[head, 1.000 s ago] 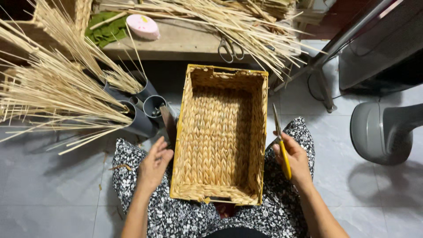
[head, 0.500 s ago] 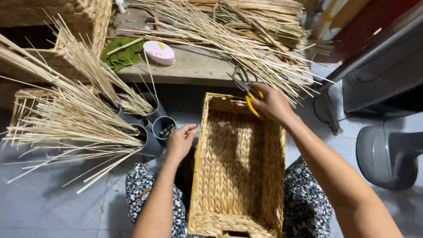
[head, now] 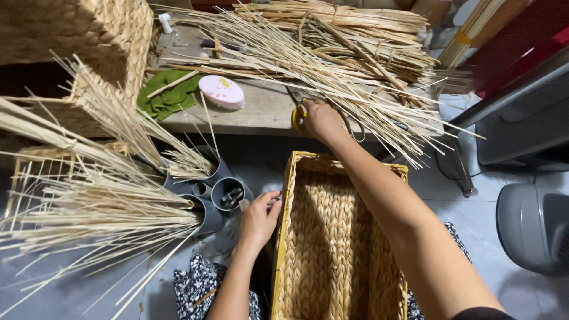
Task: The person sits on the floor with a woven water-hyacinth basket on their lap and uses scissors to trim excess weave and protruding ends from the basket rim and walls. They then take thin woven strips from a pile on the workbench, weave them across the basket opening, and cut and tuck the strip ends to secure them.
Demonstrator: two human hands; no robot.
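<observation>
We hold a woven basket (head: 344, 249) across our lap, its open side up and its far end near the edge of a low wooden bench (head: 261, 109). Our left hand (head: 258, 219) rests against the basket's left rim, fingers curled loosely on the outside of the weave, thumb near the top edge; it steadies the basket and closes on nothing else.

Our right hand (head: 323, 118) reaches out over the basket to the bench. It closes around a yellow-handled tool (head: 298, 117); only the yellow part shows beside the palm, and we cannot tell what kind of tool it is. The hand lies just under a big spread of straw (head: 332, 65) that fans across the bench and hangs over its front edge.

On the bench, left of the right hand, sit a pink oval case (head: 221, 92) and a green cloth (head: 169, 98), touching each other. Below the bench, left of the basket, stand grey tubes (head: 219, 189); some hold bundles of reeds (head: 95, 201) that point out to the left, and one open tube near our left hand holds small dark items. A larger woven basket (head: 101, 35) stands in the upper left corner. At the right edge sits a grey rounded bin (head: 533, 225) on the tiled floor (head: 468, 219).
</observation>
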